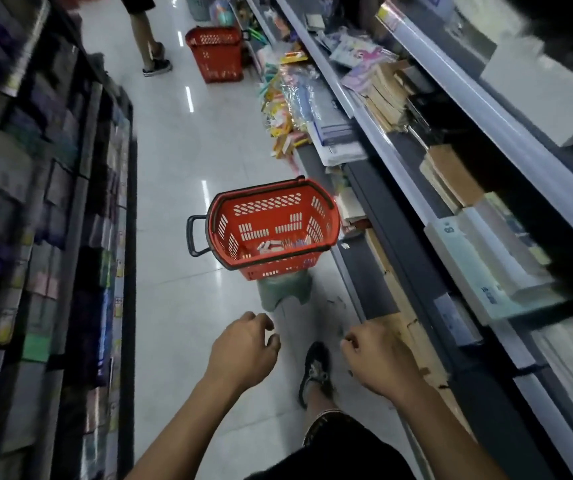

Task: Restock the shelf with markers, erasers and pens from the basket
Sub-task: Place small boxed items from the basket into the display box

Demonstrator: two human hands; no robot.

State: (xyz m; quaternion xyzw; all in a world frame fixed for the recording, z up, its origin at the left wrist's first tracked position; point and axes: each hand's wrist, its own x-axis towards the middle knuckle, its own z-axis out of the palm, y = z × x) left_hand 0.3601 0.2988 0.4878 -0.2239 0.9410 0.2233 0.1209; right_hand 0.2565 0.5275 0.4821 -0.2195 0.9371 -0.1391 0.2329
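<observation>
- No text can be read: the shelf-edge tags [118,303] and the print on the white boxes [479,268] are too blurred.

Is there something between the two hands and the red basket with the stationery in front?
Nothing visible. Open floor lies between the left hand, the right hand and the red basket, which sits on a green stool.
</observation>
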